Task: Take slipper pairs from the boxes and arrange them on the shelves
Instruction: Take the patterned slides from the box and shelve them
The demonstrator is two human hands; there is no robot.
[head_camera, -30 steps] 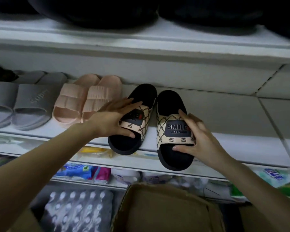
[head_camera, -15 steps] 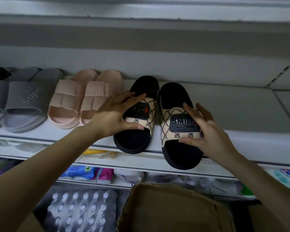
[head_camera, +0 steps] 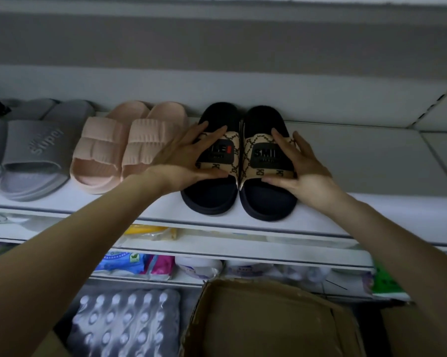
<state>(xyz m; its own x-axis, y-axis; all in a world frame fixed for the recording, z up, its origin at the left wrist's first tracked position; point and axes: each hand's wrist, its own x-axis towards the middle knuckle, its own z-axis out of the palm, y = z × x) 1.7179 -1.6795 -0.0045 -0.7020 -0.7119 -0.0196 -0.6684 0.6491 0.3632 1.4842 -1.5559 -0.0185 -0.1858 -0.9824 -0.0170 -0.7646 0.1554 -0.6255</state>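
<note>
My left hand (head_camera: 189,161) and right hand (head_camera: 305,168) each hold a strap of the slippers (head_camera: 266,202) near the shelf's (head_camera: 320,222) front edge; light, soft foam, I judge, best gripped by straps.

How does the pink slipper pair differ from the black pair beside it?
The pink slipper pair is one colour with ribbed straps; the black slipper pair has beige patterned straps with dark lettered patches. No hand holds the pink pair, while the left hand and right hand hold the black pair's straps. Both pairs stand on the white shelf, toes facing out.
</note>
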